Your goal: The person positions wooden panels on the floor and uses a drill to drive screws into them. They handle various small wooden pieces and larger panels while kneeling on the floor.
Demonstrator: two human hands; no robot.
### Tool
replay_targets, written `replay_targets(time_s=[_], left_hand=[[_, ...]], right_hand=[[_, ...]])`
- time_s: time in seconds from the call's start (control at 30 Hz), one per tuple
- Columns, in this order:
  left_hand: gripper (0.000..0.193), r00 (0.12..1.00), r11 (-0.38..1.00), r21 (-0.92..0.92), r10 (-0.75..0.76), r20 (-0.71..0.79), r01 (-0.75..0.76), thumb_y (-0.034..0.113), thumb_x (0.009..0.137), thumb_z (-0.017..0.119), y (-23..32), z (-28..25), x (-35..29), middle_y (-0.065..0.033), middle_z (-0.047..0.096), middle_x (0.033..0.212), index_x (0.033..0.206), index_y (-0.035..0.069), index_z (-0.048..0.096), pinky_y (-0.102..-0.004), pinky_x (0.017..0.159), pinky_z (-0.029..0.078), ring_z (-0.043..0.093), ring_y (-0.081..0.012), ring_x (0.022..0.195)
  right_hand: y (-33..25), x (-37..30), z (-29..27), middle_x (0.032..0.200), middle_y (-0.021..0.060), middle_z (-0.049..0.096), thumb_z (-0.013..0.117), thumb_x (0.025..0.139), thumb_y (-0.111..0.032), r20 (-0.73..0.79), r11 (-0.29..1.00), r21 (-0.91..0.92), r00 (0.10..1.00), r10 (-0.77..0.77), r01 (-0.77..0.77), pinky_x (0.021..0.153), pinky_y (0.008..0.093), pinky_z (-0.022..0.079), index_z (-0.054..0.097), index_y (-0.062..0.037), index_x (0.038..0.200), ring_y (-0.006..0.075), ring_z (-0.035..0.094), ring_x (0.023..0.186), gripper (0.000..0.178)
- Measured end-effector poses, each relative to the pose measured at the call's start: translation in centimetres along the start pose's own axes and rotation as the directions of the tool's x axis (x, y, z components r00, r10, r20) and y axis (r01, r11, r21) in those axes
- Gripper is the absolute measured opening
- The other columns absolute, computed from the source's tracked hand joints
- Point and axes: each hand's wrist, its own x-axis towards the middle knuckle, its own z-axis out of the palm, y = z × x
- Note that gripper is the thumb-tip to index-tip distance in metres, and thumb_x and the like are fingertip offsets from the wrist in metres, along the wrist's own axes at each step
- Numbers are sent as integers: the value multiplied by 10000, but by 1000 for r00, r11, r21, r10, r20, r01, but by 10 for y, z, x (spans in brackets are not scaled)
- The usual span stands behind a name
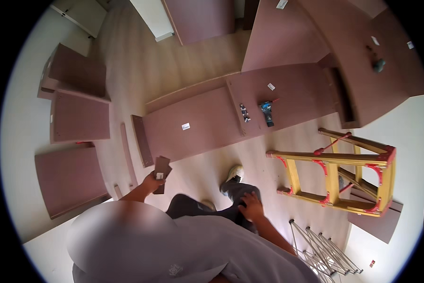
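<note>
My left hand [151, 182] is closed round a few small flat brown board pieces [162, 166], one with a white label. They fan out slightly above the floor, beside the near left corner of a large brown cabinet carcass [193, 141] that lies on the floor. My right hand [252, 207] rests on my right thigh with its fingers spread, holding nothing. On the carcass lie a blue and black cordless drill [267, 113] and, left of it, a few small metal fittings [244, 113] that look like hinges.
A yellow stepladder [334, 179] with red fittings lies at the right. Below it stands a folding metal rack [315, 245]. Brown panels [82, 115] lean along the left wall, and a tall brown panel [287, 37] stands behind the carcass. Narrow strips [127, 151] lie on the floor.
</note>
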Motion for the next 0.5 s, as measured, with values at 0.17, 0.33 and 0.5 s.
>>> replay_targets(time_s=[0.17, 0.33, 0.5], left_hand=[[594, 981, 939, -306, 184, 68, -155, 272, 889, 833, -16, 128, 222, -94, 714, 1162, 1381, 47, 589, -400, 920, 557, 678, -224, 1043], [583, 995, 808, -583, 57, -77, -91, 284, 929, 804, -52, 191, 336, -75, 688, 1209, 1421, 98, 552, -467, 784, 591, 690, -247, 1020], [566, 999, 650, -759, -12, 35, 35, 312, 950, 805, -98, 205, 362, -67, 681, 1212, 1423, 127, 555, -489, 745, 607, 697, -259, 1045]], right_hand=[[102, 165, -2, 1343, 114, 699, 754, 861, -300, -232, 981, -74, 954, -191, 178, 1120, 505, 459, 742, -112, 1210, 362, 598, 1308, 397], [67, 200, 21, 1212, 120, 734, 748, 821, -173, -555, 936, -143, 757, -345, 322, 1056, 489, 489, 738, -82, 1090, 360, 654, 1190, 284], [29, 189, 58, 1248, 118, 718, 766, 796, -160, -671, 973, -200, 708, -220, 113, 1071, 503, 476, 731, -91, 1094, 358, 649, 1201, 308]])
